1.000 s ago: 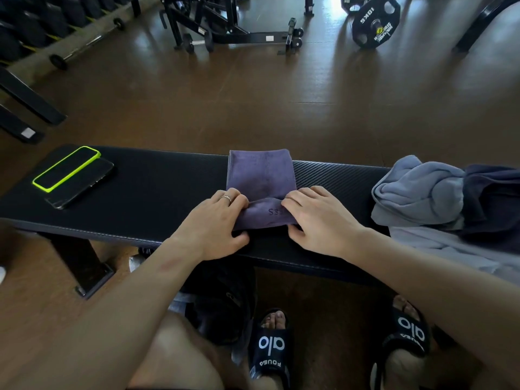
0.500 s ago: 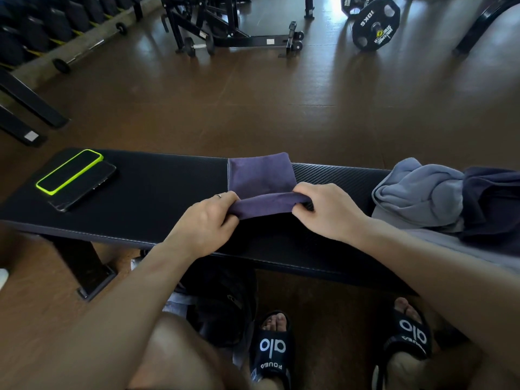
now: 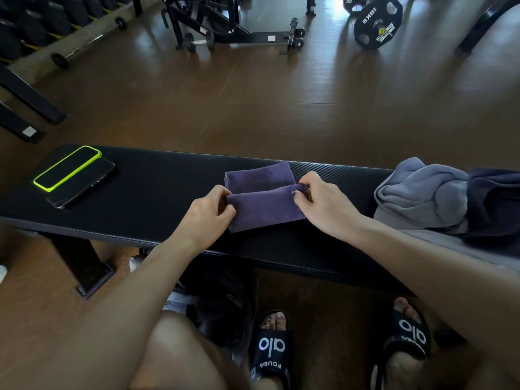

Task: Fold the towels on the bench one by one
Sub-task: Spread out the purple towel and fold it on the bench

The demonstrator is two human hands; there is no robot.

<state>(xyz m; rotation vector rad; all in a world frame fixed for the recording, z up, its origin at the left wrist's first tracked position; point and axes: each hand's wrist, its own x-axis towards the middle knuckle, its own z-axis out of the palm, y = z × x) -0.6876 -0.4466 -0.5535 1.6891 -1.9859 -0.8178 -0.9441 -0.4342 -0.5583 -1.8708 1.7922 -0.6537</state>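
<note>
A small purple towel [image 3: 264, 204] lies on the middle of the black bench [image 3: 157, 187], its near part folded over towards the far part. My left hand [image 3: 209, 213] pinches the left end of that folded layer. My right hand [image 3: 318, 202] pinches its right end, fingers curled over the edge. A heap of unfolded towels rests on the bench's right end: a grey-blue one [image 3: 425, 190] and a dark navy one [image 3: 495, 201].
Two phones lie on the bench's left end, one in a neon green case [image 3: 67, 167] and a dark one [image 3: 84, 184] beside it. Beyond the bench the brown floor holds a weight plate [image 3: 377, 22], a dumbbell [image 3: 198, 42] and rack frames. My sandalled feet are below.
Both hands lifted the towel's near edge and carried it away from me over the far half, so the fold now lies further across the towel.
</note>
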